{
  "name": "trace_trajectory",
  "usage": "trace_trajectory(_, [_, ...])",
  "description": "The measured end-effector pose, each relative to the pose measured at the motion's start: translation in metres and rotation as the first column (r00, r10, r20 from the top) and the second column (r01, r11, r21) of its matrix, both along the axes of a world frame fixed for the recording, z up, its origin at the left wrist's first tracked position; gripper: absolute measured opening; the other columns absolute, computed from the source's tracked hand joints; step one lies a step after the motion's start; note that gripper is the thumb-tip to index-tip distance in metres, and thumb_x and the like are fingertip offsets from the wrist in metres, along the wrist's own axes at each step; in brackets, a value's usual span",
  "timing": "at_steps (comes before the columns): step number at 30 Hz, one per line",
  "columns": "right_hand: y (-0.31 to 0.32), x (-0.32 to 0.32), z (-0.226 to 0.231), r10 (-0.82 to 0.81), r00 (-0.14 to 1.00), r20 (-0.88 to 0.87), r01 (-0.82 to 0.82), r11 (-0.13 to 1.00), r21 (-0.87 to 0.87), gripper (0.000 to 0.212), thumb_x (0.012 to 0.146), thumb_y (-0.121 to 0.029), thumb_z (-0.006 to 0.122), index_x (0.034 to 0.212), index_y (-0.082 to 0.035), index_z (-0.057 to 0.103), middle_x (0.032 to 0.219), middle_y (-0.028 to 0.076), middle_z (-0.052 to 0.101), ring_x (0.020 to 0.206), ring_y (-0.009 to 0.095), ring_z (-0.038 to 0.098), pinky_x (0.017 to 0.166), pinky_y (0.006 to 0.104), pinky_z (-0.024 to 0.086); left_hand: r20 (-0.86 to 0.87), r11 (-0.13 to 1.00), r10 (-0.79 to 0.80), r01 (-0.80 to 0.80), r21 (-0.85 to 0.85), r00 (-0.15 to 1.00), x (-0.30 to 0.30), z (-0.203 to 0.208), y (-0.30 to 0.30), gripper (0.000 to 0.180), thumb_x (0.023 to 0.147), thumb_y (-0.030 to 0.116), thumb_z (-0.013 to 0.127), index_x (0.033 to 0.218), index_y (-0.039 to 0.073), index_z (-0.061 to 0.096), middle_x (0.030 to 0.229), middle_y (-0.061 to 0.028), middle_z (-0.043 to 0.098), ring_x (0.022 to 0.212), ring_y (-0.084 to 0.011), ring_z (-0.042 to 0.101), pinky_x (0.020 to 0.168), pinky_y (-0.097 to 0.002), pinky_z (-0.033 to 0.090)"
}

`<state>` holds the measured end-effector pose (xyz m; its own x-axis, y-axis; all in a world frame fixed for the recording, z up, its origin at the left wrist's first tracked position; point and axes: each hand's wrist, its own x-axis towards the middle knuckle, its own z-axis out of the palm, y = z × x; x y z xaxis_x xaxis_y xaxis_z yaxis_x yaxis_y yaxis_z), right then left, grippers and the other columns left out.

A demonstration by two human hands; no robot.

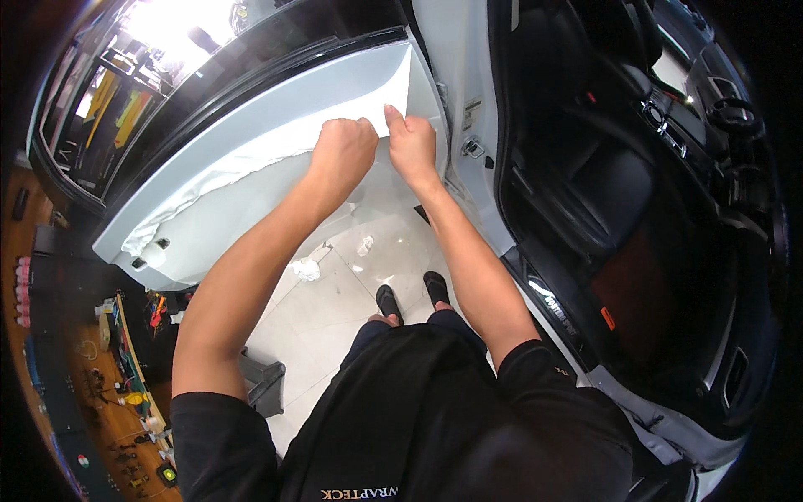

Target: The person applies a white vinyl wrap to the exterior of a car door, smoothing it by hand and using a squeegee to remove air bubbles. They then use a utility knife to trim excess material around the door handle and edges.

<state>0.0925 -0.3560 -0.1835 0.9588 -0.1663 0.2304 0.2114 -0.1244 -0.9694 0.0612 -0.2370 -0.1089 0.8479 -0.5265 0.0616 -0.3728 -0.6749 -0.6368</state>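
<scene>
Since both hands seem to have hold of the lower edge of that white sheet (288, 134), even tension is probably the whole game at this point. The left hand (345, 151) is balled up tight, and the right hand (413, 151), just beside it, has its fingers curled with the thumb sticking up; the actual pinch is hidden, so I'm going by how the sheet meets them. It spreads over the open car door (242, 197) just beyond both fists, pretty smooth there, but off to the left of the left hand its edge goes all crumpled. I'd set the hands wider apart and draw gently, so the stretch doesn't pile up in one spot, then tease those wrinkles out away from the left hand. Go easy near the right hand too, that end could crease. And mind the white scrap (307, 269) on the floor below the left hand.
</scene>
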Motion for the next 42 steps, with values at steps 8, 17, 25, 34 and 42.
trace_trajectory(8, [0.005,-0.003,-0.015,-0.070,0.998,0.007,0.070,0.995,0.077,0.059,0.100,-0.038,0.059,0.061,0.007,0.057,0.056,0.026,0.051,0.049,0.039,0.049,0.054,0.0478,0.040,-0.195,0.991,0.012,-0.038,-0.129,0.981,0.026,0.021,0.005,0.025,0.082,0.026,0.067,0.076,0.002,0.068,0.069,-0.0124,0.069,0.064,-0.0303,0.070,0.061,-0.0412,0.056])
trace_trajectory(17, [0.015,-0.017,-0.009,-0.053,0.998,0.042,0.046,0.987,0.153,0.038,0.093,-0.022,0.065,0.066,0.005,0.059,0.060,0.022,0.059,0.051,0.031,0.053,0.054,0.0413,0.042,-0.066,0.943,0.198,-0.208,-0.259,0.978,0.065,0.035,-0.072,0.051,0.093,0.049,0.058,0.072,0.006,0.075,0.073,-0.0121,0.072,0.073,-0.0283,0.073,0.062,-0.0388,0.057])
trace_trajectory(25, [0.022,-0.016,-0.018,-0.081,0.993,0.082,0.071,0.990,0.119,0.025,0.089,-0.016,0.061,0.074,0.002,0.067,0.071,0.025,0.066,0.069,0.046,0.064,0.064,0.0492,0.049,0.116,0.974,0.029,-0.002,-0.225,0.993,0.064,0.012,-0.066,0.017,0.081,0.014,0.062,0.068,0.007,0.072,0.067,-0.0135,0.069,0.064,-0.0297,0.072,0.055,-0.0402,0.055])
trace_trajectory(34, [0.036,-0.027,-0.035,-0.102,0.985,0.139,0.098,0.995,0.032,0.018,0.078,-0.018,0.072,0.068,-0.005,0.065,0.067,0.017,0.067,0.065,0.034,0.067,0.059,0.0429,0.048,0.084,0.976,0.038,-0.019,-0.215,0.996,0.039,-0.005,-0.071,0.012,0.075,0.010,0.064,0.063,0.008,0.067,0.063,-0.0135,0.067,0.059,-0.0276,0.070,0.052,-0.0389,0.053])
trace_trajectory(42, [-0.007,-0.028,-0.048,0.276,0.961,-0.015,-0.266,0.938,0.223,0.022,0.081,-0.024,0.070,0.090,-0.003,0.070,0.081,0.015,0.071,0.068,0.028,0.069,0.058,0.0410,0.050,0.109,0.967,0.000,0.027,-0.252,0.994,0.024,-0.007,-0.066,0.011,0.075,0.011,0.065,0.065,0.007,0.065,0.060,-0.0136,0.066,0.057,-0.0261,0.070,0.051,-0.0360,0.053])
